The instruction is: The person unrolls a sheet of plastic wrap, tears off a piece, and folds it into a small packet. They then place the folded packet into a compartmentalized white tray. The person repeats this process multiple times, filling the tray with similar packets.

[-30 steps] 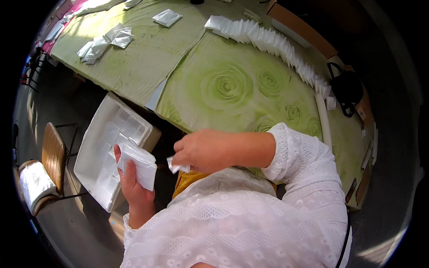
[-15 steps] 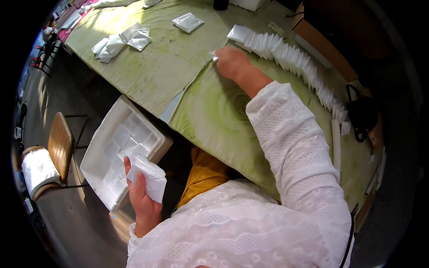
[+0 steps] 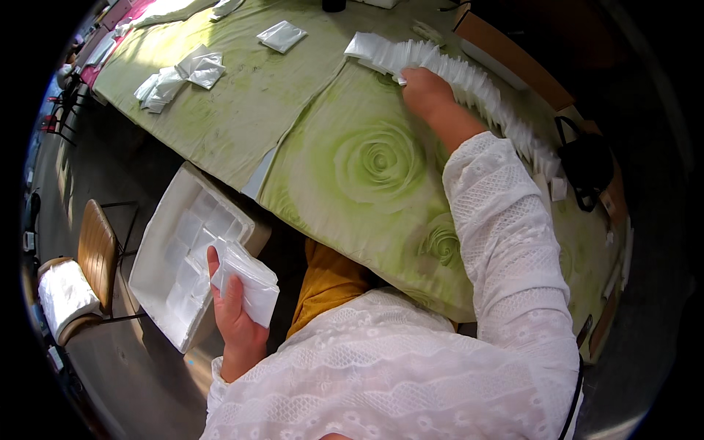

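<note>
My left hand is closed around a small stack of folded clear plastic packets, its thumb lying across the front. Directly behind that stack is a white foam box holding rows of similar packets. On the table, my right hand is closed at the near side of a long curved row of folded plastic packets packed upright against each other. A small whitish edge shows at its fingertips; what it belongs to cannot be made out.
Loose flat packets lie at the far left of the table, which has a green rose-patterned cover. A single packet lies farther back. Cardboard and a black bag stand at right. A brown chair is left of the foam box.
My right hand has moved right, from the table by the cover's seam to the row of packets. My left hand still holds its stack. The whole view has shifted slightly.
</note>
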Action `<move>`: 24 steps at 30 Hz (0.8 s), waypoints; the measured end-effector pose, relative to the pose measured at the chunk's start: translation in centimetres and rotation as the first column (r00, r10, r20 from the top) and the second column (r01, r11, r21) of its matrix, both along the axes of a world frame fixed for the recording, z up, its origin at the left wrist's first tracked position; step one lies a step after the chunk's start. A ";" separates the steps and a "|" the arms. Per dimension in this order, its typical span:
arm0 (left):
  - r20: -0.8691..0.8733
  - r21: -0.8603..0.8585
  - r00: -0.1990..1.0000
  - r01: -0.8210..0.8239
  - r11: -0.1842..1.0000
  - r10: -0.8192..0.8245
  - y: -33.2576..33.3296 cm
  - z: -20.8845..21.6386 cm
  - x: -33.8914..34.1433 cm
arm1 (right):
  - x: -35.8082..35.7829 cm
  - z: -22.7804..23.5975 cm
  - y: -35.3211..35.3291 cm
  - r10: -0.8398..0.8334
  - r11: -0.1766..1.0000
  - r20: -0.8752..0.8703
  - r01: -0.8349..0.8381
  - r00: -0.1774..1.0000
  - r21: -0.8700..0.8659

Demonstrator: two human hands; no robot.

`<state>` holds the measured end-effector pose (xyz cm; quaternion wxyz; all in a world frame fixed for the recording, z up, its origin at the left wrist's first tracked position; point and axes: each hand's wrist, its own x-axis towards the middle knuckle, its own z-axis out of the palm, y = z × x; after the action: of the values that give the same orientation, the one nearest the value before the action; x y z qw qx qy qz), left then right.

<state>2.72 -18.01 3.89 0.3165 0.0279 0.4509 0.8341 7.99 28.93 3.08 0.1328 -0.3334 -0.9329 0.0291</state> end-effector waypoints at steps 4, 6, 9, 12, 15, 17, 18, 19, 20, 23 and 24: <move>-0.009 -0.019 0.999 -0.046 0.999 0.045 -0.6 0.1 0.5 | -4.0 -1.8 -8.7 0.350 0.917 0.049 -0.331 0.936 -0.224; -0.011 -0.014 0.998 -0.066 0.998 0.066 -0.5 0.1 0.6 | -2.2 1.6 -17.7 0.800 0.491 0.034 -0.621 0.599 -0.611; -0.028 -0.010 0.997 -0.072 0.997 0.072 -0.6 0.8 0.4 | 0.1 4.7 -20.6 0.898 0.060 -0.197 -0.556 0.392 -0.829; -0.002 0.000 0.998 -0.060 0.998 0.060 -0.5 0.8 0.4 | -1.2 5.2 -15.9 0.587 0.398 -0.187 -0.482 0.788 -0.780; 0.028 0.017 0.999 -0.047 0.999 0.047 -0.3 0.4 0.3 | -4.9 3.5 -6.9 0.283 0.871 -0.216 -0.345 0.934 -0.349; 0.033 0.030 0.999 -0.036 0.999 0.035 0.0 0.4 0.2 | -6.8 -0.6 -1.2 0.283 0.956 -0.345 -0.291 0.895 0.028; 0.032 0.029 0.999 -0.040 0.999 0.040 0.0 0.5 0.2 | -7.3 -1.3 -1.0 0.254 0.966 -0.261 -0.257 0.931 0.022; 0.031 0.028 0.999 -0.041 0.999 0.040 0.0 0.6 0.2 | -7.8 -2.0 -0.9 0.220 0.975 -0.173 -0.220 0.960 0.021; 0.033 0.016 0.998 -0.059 0.998 0.058 -0.1 0.5 0.2 | -8.3 -2.1 -1.4 0.188 0.982 -0.084 -0.187 0.979 0.023; 0.039 -0.009 0.996 -0.084 0.996 0.084 -0.1 0.4 0.1 | -7.3 -2.9 -10.2 0.428 0.903 -0.154 -0.429 0.890 0.032; 0.040 -0.010 0.996 -0.074 0.997 0.074 0.1 0.4 -0.1 | -5.6 -1.9 -14.1 0.582 0.806 -0.140 -0.591 0.801 -0.033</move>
<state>2.60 -17.94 4.28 0.2947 -0.0073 0.4488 0.8436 2.39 14.88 1.18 0.1622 -0.0310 -0.9784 0.1242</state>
